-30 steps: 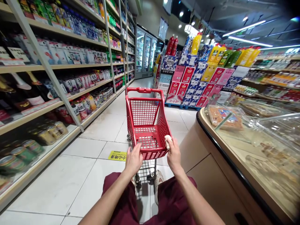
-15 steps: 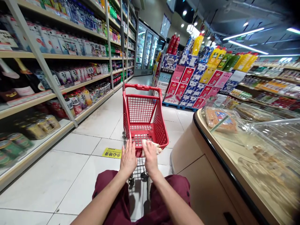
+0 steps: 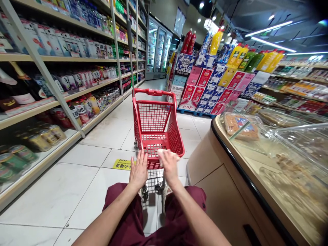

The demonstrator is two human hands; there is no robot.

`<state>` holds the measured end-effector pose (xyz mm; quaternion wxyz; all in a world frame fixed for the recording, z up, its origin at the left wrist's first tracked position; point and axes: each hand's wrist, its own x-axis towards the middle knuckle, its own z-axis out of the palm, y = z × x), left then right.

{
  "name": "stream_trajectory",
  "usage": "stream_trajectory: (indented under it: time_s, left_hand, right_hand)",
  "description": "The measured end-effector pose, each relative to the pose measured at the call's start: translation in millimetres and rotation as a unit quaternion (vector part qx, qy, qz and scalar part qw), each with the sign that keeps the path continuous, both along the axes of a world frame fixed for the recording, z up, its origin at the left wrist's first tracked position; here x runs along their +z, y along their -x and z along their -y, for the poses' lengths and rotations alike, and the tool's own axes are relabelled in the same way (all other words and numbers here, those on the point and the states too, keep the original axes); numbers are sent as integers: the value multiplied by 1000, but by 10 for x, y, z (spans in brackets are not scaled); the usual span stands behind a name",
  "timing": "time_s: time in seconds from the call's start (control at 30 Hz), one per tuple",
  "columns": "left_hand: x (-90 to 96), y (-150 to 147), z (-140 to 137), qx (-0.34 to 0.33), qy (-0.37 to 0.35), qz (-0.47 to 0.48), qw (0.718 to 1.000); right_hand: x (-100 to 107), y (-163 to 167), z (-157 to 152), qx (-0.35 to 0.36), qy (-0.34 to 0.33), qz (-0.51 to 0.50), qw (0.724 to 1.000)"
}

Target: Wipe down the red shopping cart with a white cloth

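Observation:
A red plastic shopping cart (image 3: 155,127) with a mesh basket stands right in front of my knees. My left hand (image 3: 138,169) rests at the near left corner of its basket, fingers stretched out and holding nothing. At the near right part of the rim, my right hand (image 3: 169,164) presses a pale cloth (image 3: 161,153) against the basket. Most of that cloth is hidden under my fingers, which are slightly blurred. Below the basket, the cart's wire base and black wheels (image 3: 159,187) show between my feet.
Drink shelves (image 3: 77,90) line the left side. To the right is a curved counter (image 3: 205,160) with packed food (image 3: 241,125) behind glass. Stacked drink cartons (image 3: 202,87) topped with bottles stand beyond the cart. A yellow floor sticker (image 3: 121,164) lies left of the cart.
My right hand has shifted slightly right and up along the basket's near rim with the cloth. My left hand has moved slightly left, still flat. The cart sits nearly the same.

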<state>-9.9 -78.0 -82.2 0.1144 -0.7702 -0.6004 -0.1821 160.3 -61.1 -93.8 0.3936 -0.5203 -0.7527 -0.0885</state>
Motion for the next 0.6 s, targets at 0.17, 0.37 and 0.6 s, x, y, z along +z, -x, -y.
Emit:
stream_trajectory:
  time_s: [0.17, 0.37, 0.6]
  left_hand:
    - [1, -10, 1, 3, 6, 7, 1000]
    - [37, -7, 13, 3, 12, -1, 1000]
    - [21, -31, 20, 10, 12, 13, 1000]
  right_hand:
    - [32, 29, -28, -98, -2, -60, 993]
    - [-38, 116, 69, 19, -14, 45, 999]
    - [-26, 30, 84, -47, 6, -13, 999]
